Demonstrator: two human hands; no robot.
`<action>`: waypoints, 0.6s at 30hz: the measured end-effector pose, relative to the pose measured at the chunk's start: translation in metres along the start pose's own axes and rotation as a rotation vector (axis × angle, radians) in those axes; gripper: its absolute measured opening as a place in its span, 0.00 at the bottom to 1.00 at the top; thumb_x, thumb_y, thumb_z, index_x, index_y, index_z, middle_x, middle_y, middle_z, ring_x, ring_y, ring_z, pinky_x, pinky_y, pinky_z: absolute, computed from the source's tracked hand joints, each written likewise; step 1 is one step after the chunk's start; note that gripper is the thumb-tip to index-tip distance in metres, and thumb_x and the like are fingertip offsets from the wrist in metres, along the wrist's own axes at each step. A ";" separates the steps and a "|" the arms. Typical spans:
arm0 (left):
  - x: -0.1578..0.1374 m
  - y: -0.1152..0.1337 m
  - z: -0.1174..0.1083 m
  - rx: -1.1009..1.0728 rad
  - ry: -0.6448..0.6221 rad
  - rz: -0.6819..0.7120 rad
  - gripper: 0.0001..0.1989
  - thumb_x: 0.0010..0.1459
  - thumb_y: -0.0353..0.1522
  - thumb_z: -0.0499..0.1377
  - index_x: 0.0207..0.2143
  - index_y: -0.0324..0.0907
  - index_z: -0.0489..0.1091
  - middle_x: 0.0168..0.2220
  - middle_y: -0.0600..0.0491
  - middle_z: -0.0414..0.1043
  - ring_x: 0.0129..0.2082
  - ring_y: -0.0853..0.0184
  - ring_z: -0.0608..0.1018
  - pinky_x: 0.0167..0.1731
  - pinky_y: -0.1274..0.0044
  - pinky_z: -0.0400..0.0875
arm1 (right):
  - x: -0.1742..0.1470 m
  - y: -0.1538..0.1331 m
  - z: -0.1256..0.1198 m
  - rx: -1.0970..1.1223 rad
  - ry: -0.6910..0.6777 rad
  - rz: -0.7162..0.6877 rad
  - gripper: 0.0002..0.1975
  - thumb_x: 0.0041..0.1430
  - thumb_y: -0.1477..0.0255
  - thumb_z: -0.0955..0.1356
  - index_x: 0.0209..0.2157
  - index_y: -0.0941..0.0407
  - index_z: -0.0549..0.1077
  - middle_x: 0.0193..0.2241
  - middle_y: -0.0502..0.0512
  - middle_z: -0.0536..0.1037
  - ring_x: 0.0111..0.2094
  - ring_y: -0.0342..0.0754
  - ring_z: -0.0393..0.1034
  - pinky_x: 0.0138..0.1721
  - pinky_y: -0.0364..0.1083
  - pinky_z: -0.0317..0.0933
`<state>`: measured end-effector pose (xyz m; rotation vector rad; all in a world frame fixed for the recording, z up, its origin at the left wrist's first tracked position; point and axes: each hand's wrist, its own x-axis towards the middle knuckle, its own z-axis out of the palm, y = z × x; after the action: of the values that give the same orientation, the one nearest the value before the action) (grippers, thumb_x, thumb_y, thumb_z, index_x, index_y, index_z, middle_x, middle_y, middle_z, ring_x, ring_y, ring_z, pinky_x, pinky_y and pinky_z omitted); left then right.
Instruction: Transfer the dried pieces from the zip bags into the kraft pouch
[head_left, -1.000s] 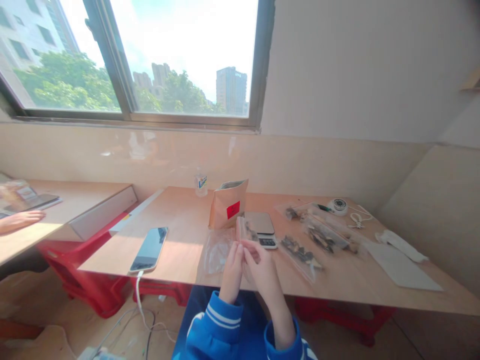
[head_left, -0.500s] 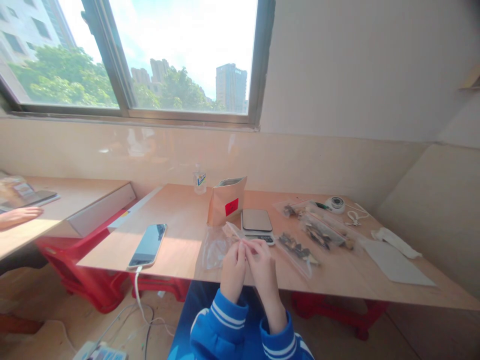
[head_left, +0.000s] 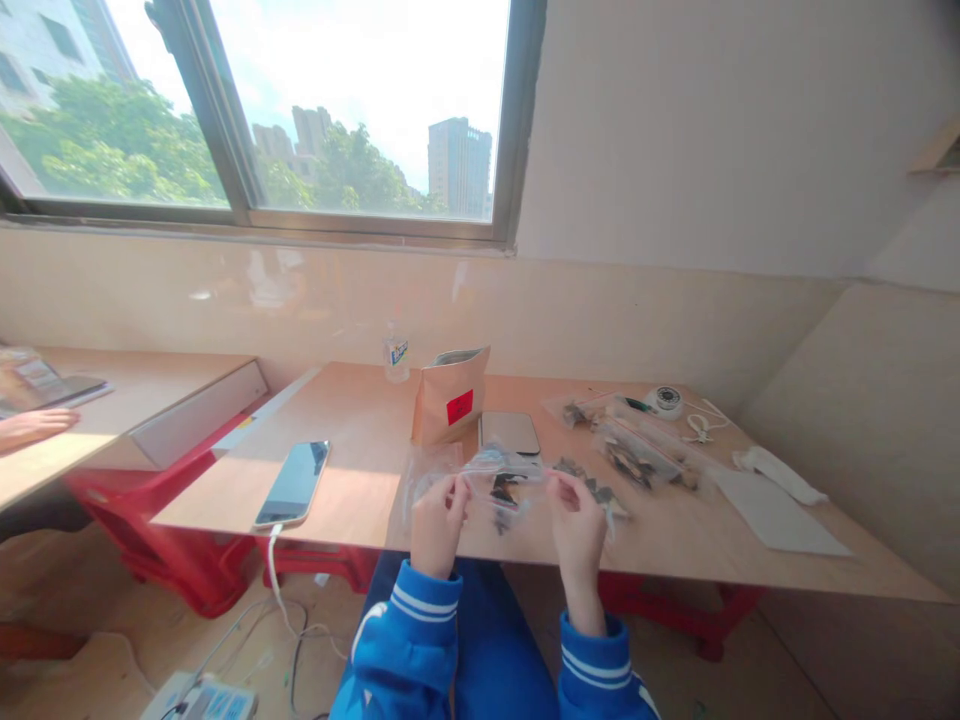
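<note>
Between my two hands a clear plastic bag [head_left: 517, 478] is stretched out above the table's front edge. My left hand [head_left: 439, 520] pinches its left end, and my right hand [head_left: 577, 520] pinches its right end. Dark pieces show in and through the clear plastic; whether they lie inside it I cannot tell. Behind the bag is a small kitchen scale [head_left: 508, 432], partly covered by it. A brown paper pouch [head_left: 442, 400] with a red label stands open at the top beside the scale. More clear plastic [head_left: 420, 480] lies left of my left hand.
Several clear bags of dried dark pieces [head_left: 634, 450] lie to the right. Beyond them are a white round camera [head_left: 666, 402], a paper sheet [head_left: 784, 510] and a white cloth [head_left: 780, 473]. At left lie a phone [head_left: 294, 485] on a cable and a bottle [head_left: 396, 358]. Another person's hand [head_left: 37, 428] rests on the neighbouring table.
My hands have moved apart from being together, my right hand going right and my left hand slightly left. The clear bag is now spread between them. The view has shifted slightly.
</note>
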<state>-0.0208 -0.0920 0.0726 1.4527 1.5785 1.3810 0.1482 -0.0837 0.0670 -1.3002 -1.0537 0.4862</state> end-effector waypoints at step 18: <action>0.056 -0.021 0.066 -1.015 -0.146 -0.355 0.31 0.60 0.52 0.43 0.48 0.38 0.70 0.37 0.46 0.78 0.39 0.60 0.80 0.40 0.69 0.75 | 0.011 -0.040 0.042 0.259 -0.147 0.067 0.22 0.56 0.59 0.66 0.46 0.60 0.72 0.47 0.66 0.76 0.44 0.54 0.74 0.45 0.53 0.68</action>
<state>0.0190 -0.0168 0.0461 0.5975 0.7496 1.4644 0.1077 -0.0626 0.1048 -1.0848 -1.0327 0.7533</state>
